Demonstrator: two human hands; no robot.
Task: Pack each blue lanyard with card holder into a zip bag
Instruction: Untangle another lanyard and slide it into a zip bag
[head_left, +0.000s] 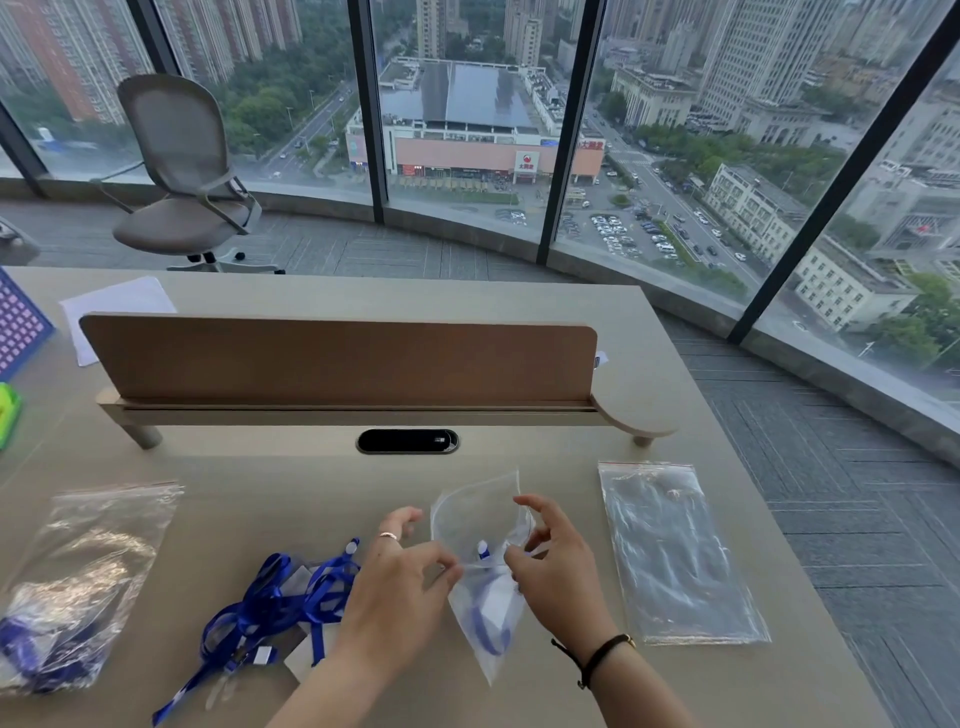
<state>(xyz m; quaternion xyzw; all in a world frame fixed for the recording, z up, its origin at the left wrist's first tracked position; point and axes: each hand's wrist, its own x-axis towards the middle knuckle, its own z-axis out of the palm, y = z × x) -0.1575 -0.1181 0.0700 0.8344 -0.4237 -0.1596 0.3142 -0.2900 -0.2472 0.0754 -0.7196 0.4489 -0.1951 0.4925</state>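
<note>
Zip bag (488, 587) with a blue lanyard (491, 631) inside was mid-desk, pinched between left hand (400, 587) and right hand (558, 577). Risk: clip (483, 548) near the mouth could block the seal. Loose lanyards (275, 608) lay just left; spare bags (675, 556) right.

Out the window at twelve o'clock, the long low mall building (470, 150) carried the only signs: a red panel (525, 162) with a white round logo and small characters beneath, too blurred to read, and red characters (591, 146) at its right corner, likewise unreadable. Nothing on the counter (291, 467) bore text.
</note>
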